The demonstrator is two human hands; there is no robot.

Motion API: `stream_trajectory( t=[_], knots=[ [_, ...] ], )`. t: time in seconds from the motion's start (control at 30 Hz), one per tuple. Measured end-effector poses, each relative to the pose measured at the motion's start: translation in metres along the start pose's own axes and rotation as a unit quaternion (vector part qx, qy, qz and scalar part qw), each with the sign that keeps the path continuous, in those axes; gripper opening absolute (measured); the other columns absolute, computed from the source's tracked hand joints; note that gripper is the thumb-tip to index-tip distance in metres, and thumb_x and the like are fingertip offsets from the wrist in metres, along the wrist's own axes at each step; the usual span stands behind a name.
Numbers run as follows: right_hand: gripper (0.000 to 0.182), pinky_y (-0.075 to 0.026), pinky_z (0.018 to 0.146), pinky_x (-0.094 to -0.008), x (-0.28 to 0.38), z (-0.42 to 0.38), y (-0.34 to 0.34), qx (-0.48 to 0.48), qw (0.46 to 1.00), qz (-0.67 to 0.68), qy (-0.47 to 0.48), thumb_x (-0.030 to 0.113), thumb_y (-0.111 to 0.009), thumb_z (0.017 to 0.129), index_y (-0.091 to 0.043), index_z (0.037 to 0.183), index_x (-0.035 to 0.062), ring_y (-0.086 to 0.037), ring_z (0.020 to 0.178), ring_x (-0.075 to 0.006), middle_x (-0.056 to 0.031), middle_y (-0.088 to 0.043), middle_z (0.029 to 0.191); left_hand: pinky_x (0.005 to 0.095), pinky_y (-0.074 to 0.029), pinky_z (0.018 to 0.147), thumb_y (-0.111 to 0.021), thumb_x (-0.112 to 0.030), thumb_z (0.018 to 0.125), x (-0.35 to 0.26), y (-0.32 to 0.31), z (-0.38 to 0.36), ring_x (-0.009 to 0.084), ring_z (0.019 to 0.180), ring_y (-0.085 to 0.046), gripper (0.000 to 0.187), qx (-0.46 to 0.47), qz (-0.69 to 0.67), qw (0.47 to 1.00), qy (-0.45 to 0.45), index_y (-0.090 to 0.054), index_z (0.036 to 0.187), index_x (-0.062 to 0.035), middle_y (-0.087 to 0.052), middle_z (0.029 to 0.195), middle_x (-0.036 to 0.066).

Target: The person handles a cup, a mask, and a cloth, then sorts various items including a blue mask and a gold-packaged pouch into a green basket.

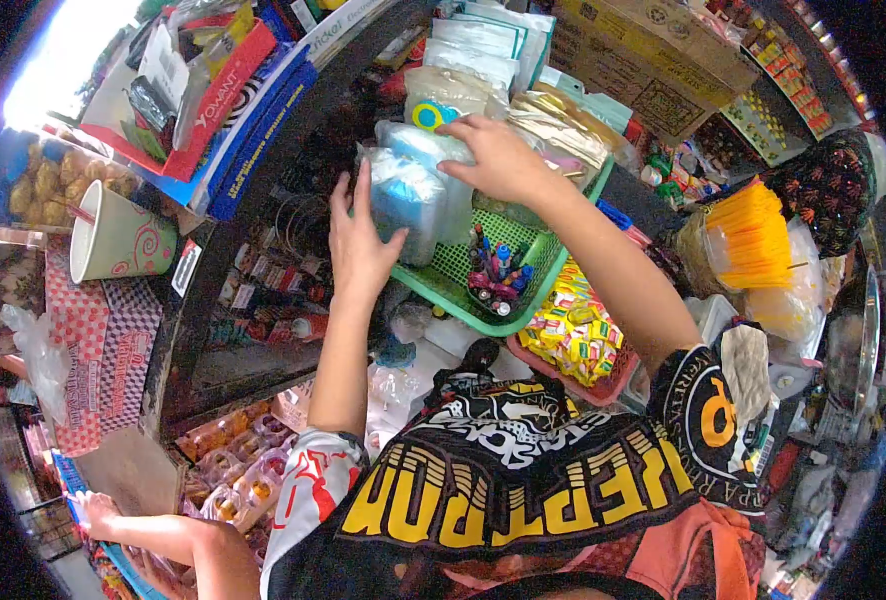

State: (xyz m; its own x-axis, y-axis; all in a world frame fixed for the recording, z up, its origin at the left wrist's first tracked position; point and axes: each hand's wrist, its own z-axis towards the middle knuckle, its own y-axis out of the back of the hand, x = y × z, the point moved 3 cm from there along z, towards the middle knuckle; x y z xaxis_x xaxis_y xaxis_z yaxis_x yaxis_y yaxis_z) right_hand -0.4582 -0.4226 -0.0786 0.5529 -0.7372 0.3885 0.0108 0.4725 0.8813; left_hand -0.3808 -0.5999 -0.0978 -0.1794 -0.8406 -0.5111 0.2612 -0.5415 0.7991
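Clear plastic packs with light blue contents (403, 195) stand at the left end of a green mesh basket (453, 255). My left hand (361, 235) is beside the front pack, fingers spread, its fingertips near the pack's left edge. Over the top right of the packs lies my right hand (493, 160), its fingers curved onto the plastic; how firmly they press is unclear. Behind it are more packs, one with a blue and yellow ring (433, 112). Several pens and markers (500, 268) lie in the basket's near end.
Yellow sachets (578, 330) fill a red basket below the green one. Yellow straws (753, 240) stand at the right, near a cardboard box (653, 60). At the left are a paper cup (123, 240) and a red box (213, 110). Another person's hand (93, 512) shows at the lower left.
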Motion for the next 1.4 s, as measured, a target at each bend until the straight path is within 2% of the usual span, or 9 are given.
stream_trajectory(
  t=[0.13,0.27,0.33,0.53,0.7,0.87,1.03,1.2,1.4],
  knots=[
    [0.058,-0.038,0.086,-0.0395,0.007,0.009,-0.019,0.089,0.995,-0.015,-0.052,0.046,-0.053,0.075,-0.046,0.112,0.003,-0.048,0.096,-0.0376,-0.0246,-0.049,0.102,0.0398,-0.038,0.089,-0.072,-0.005,0.055,0.003,-0.008,0.001,0.0374,0.112,-0.036,0.099,0.027,0.003,1.0,0.01,-0.013,0.133,-0.0189,-0.028,0.127,0.021],
    [0.077,-0.038,0.084,-0.0415,0.021,0.021,-0.025,0.09,0.995,-0.023,-0.024,0.062,-0.056,0.062,-0.048,0.104,-0.001,-0.048,0.094,-0.0404,-0.0263,-0.05,0.099,0.0409,-0.042,0.083,-0.071,-0.006,0.056,0.008,-0.011,-0.004,0.0391,0.104,-0.044,0.104,0.056,0.042,0.996,0.055,-0.003,0.134,-0.015,-0.031,0.124,0.022],
    [0.085,-0.039,0.082,-0.0419,0.027,0.028,-0.031,0.112,0.993,-0.007,-0.033,0.06,-0.065,0.053,-0.042,0.108,-0.0006,-0.048,0.094,-0.041,-0.0256,-0.05,0.1,0.0413,-0.043,0.08,-0.072,-0.007,0.055,0.011,-0.01,-0.007,0.0401,0.1,-0.046,0.108,0.065,-0.01,0.981,0.182,0.002,0.133,-0.0132,-0.031,0.123,0.024],
    [0.11,-0.042,0.079,-0.0423,0.054,0.036,-0.048,0.197,0.98,0.018,-0.025,0.045,-0.077,0.044,-0.014,0.128,0.0142,-0.051,0.088,-0.0425,-0.031,-0.046,0.104,0.0405,-0.039,0.087,-0.071,-0.008,0.055,0.026,-0.019,-0.018,0.0401,0.111,-0.037,0.109,-0.002,-0.073,0.987,0.145,0.006,0.133,-0.0098,-0.024,0.129,0.025],
    [0.078,-0.046,0.072,-0.0397,0.062,0.035,-0.054,0.187,0.982,-0.017,0.004,0.033,-0.071,0.048,-0.041,0.119,0.0203,-0.055,0.083,-0.035,-0.0233,-0.052,0.093,0.0388,-0.039,0.087,-0.073,-0.017,0.058,0.033,-0.022,-0.028,0.0359,0.113,-0.037,0.106,-0.02,-0.13,0.982,0.135,0.001,0.133,-0.0073,-0.025,0.129,0.024],
    [0.078,-0.046,0.071,-0.0399,0.049,0.035,-0.051,0.176,0.984,-0.009,0.0,0.037,-0.071,0.047,-0.042,0.118,0.0217,-0.056,0.084,-0.0321,-0.0192,-0.054,0.091,0.0367,-0.04,0.085,-0.074,-0.021,0.06,0.026,-0.014,-0.035,0.0324,0.108,-0.042,0.101,-0.055,-0.225,0.967,0.106,-0.005,0.133,-0.0072,-0.028,0.126,0.023],
    [0.087,-0.045,0.075,-0.0442,0.048,0.03,-0.046,0.198,0.98,-0.005,-0.013,0.043,-0.071,0.045,-0.036,0.123,0.0246,-0.054,0.091,-0.0322,-0.0188,-0.053,0.099,0.0378,-0.039,0.086,-0.074,-0.018,0.058,0.028,-0.018,-0.039,0.0348,0.104,-0.044,0.098,-0.009,-0.094,0.989,0.116,-0.01,0.133,-0.0067,-0.035,0.121,0.023],
    [0.095,-0.04,0.081,-0.0491,0.081,0.036,-0.037,0.299,0.932,-0.194,-0.069,0.045,-0.073,0.046,-0.027,0.127,0.0261,-0.046,0.1,-0.0391,-0.019,-0.04,0.115,0.0412,-0.037,0.083,-0.073,-0.019,0.058,0.044,-0.047,-0.035,0.0352,0.105,-0.043,0.093,-0.005,-0.016,0.994,0.111,-0.016,0.131,-0.0057,-0.041,0.117,0.02],
    [0.081,-0.045,0.076,-0.0431,0.067,0.044,-0.06,0.222,0.969,-0.078,-0.076,0.041,-0.072,0.048,-0.041,0.12,0.0224,-0.051,0.096,-0.035,-0.0201,-0.045,0.112,0.0378,-0.037,0.085,-0.073,-0.022,0.06,0.045,-0.037,-0.03,0.0323,0.104,-0.045,0.087,-0.065,-0.043,0.994,0.072,-0.021,0.128,-0.0025,-0.044,0.115,0.019]
  ],
)
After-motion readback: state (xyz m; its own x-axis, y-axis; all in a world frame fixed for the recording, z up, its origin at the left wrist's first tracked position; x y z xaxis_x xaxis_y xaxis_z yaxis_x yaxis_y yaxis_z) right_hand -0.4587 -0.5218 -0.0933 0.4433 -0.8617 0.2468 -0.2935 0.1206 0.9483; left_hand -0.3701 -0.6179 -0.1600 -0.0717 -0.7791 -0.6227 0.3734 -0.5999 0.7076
